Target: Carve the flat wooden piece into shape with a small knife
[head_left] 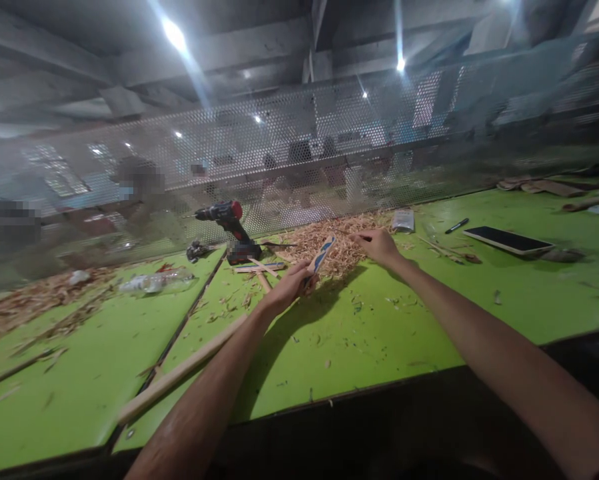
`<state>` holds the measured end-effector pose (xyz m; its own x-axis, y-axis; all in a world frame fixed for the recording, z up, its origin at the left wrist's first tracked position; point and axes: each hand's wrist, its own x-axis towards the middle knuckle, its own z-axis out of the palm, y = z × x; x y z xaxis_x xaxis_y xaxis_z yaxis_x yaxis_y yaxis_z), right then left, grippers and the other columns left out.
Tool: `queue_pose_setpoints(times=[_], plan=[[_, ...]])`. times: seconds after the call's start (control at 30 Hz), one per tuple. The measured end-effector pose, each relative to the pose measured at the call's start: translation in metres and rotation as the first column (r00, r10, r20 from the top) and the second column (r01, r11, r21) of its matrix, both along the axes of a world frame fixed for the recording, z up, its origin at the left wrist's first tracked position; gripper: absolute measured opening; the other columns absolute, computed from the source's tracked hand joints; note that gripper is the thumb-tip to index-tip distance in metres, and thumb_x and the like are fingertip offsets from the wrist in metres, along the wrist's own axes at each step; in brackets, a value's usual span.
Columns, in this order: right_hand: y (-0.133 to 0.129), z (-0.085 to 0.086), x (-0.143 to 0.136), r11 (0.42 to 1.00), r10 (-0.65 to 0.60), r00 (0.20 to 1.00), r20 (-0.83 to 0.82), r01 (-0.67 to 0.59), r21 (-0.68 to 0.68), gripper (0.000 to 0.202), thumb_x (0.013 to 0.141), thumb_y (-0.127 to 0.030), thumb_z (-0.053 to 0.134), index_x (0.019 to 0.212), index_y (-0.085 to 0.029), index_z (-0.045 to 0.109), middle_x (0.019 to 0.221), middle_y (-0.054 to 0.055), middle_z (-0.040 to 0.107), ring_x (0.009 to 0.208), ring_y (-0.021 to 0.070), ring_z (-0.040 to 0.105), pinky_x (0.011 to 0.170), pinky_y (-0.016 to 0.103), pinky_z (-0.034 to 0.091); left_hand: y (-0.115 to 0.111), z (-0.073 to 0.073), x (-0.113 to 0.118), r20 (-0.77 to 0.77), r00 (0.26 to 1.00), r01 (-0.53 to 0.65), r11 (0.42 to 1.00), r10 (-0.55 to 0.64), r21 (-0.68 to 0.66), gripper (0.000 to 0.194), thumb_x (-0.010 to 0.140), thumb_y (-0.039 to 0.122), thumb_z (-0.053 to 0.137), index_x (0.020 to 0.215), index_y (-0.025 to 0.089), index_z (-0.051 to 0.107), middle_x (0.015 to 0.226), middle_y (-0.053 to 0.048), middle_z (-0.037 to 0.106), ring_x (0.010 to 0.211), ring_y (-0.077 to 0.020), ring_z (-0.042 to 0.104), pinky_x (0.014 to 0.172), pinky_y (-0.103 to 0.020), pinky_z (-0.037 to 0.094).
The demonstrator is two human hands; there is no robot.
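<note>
My left hand [295, 283] is closed around the lower end of a small flat strip of pale wood with blue markings [324, 253], which slants up and away. To its right, my right hand [382, 247] pinches a thin, dark-tipped tool [346, 232] whose exact kind is too small to make out. The tool points left, apart from the strip's upper end. Behind both hands spreads a heap of curled wood shavings [304, 237]. Beneath my left forearm lies a long pale wooden rod [179, 383].
A cordless drill [232, 230] stands at the back of the green table [379, 333], before a perforated metal screen [279, 160]. On the left lies a clear plastic bottle [156, 281]. A phone [508, 240], a pen [457, 225] and a small packet [403, 220] lie on the right.
</note>
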<state>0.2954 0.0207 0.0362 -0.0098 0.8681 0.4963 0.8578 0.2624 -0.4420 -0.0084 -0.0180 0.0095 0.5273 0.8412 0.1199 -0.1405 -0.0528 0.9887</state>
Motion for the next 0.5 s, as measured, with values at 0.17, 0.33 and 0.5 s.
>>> queue_pose_setpoints(times=[0.17, 0.33, 0.5], plan=[[-0.010, 0.003, -0.021, 0.992, 0.098, 0.995, -0.032, -0.100, -0.080, 0.043, 0.118, -0.059, 0.069, 0.127, -0.028, 0.099, 0.121, 0.014, 0.094, 0.105, 0.0363, 0.088, 0.088, 0.044, 0.062, -0.003, 0.003, 0.000, 0.005, 1.000, -0.029, 0.999, 0.029, -0.041, 0.025, 0.093, 0.030, 0.076, 0.107, 0.023, 0.058, 0.073, 0.006, 0.060, 0.055, -0.0130, 0.056, 0.053, -0.025, 0.044], [-0.016, -0.001, -0.032, 0.976, 0.184, 0.983, -0.015, -0.185, -0.114, 0.051, 0.114, -0.075, 0.070, 0.126, -0.036, 0.100, 0.108, 0.012, 0.094, 0.093, 0.0354, 0.087, 0.082, 0.046, 0.062, -0.007, 0.006, 0.001, 0.009, 0.998, -0.065, 0.996, 0.065, -0.068, 0.029, 0.094, 0.027, 0.075, 0.118, 0.022, 0.059, 0.075, 0.006, 0.061, 0.055, -0.0133, 0.056, 0.054, -0.025, 0.045], [-0.012, -0.006, -0.030, 0.978, 0.176, 0.984, 0.015, -0.174, -0.112, 0.052, 0.116, -0.072, 0.069, 0.129, -0.033, 0.099, 0.105, 0.014, 0.094, 0.088, 0.0353, 0.085, 0.076, 0.045, 0.057, -0.009, 0.011, 0.002, -0.007, 0.998, -0.059, 0.991, 0.059, -0.117, 0.035, 0.093, 0.023, 0.072, 0.123, 0.024, 0.054, 0.073, 0.008, 0.058, 0.051, -0.0126, 0.050, 0.050, -0.023, 0.037]])
